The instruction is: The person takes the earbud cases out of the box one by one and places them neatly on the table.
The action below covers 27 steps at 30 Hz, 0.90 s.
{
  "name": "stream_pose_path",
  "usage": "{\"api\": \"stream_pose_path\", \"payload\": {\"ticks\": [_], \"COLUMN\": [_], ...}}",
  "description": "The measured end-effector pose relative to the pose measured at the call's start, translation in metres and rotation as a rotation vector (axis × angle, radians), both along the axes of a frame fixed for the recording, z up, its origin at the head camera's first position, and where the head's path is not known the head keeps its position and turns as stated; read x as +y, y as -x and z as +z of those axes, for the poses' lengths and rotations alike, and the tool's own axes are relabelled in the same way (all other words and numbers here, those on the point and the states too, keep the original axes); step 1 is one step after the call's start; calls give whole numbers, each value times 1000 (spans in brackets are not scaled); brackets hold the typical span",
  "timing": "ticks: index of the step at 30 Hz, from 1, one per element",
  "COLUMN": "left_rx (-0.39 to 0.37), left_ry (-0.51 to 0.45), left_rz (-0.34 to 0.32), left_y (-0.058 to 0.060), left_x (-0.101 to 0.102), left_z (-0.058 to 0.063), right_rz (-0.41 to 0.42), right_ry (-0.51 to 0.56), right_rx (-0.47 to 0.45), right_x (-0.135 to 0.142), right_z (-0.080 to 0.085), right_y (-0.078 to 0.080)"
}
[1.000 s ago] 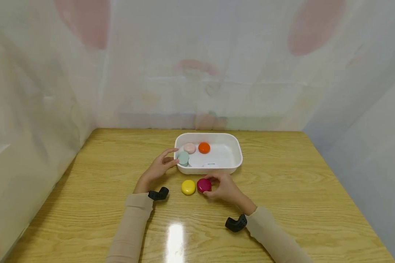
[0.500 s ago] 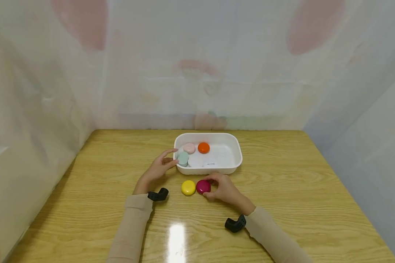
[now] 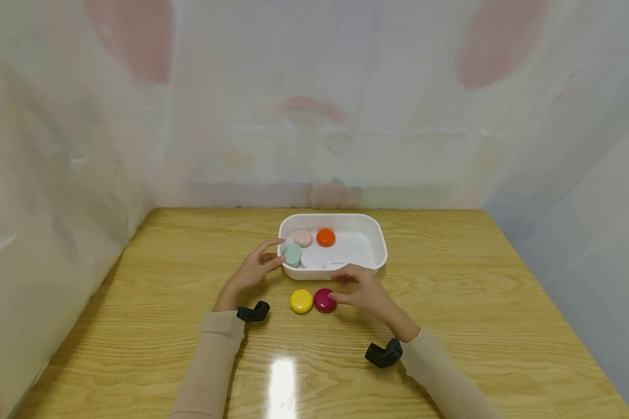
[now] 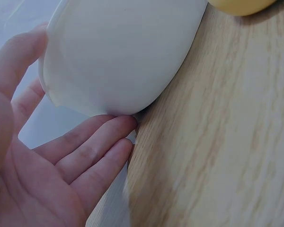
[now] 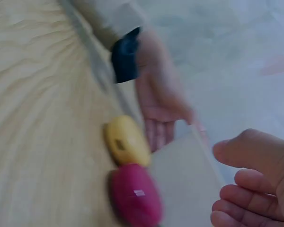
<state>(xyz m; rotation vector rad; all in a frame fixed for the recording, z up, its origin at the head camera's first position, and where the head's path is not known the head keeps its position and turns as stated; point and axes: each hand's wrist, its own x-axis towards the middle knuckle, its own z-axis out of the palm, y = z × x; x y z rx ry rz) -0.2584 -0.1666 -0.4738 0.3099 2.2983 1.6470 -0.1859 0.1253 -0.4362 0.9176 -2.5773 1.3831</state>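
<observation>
My left hand [image 3: 248, 273] lies at the left end of a white bin [image 3: 374, 250]. In the left wrist view its thumb [image 4: 31, 42] touches the rim, while fairly straight fingers [image 4: 97, 146] rest low against the outer wall. My right hand [image 3: 367, 294] is raised by the bin's front wall with nothing in it; its fingers [image 5: 246, 198] are loosely bent. In the right wrist view it is apart from a glossy magenta disc [image 3: 325, 300] on the table. A glossy yellow disc [image 3: 301, 301] lies left of the magenta one, close beside it.
Inside the bin are a pale pink disc [image 3: 302, 237], an orange disc [image 3: 325, 237] and a mint-green round piece [image 3: 292, 255]. The wooden table [image 3: 451, 291] ends at pale curtains [image 3: 409, 116]. Black wrist devices [image 3: 384, 353] stick out from both sleeves.
My right hand has let go of the magenta disc and risen a little toward the bin's front edge. The left hand, bin and discs stay in place.
</observation>
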Motion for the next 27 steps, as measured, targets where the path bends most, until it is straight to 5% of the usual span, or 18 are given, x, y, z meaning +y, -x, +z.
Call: {"api": "stream_pose_path", "payload": {"ticks": [4,12,27], "left_rx": [5,25,20], "left_ry": [1,3,9], "left_rz": [3,-9,7], "left_y": [0,-2,-3], "left_x": [0,1,2], "left_z": [1,3,2], "right_rz": [-41,-154,-308], "right_ry": [47,93,-29], "right_rx": [11,-122,-274], "right_x": [1,-4,-25], "right_z": [13,22,14], "right_y": [9,38,92]}}
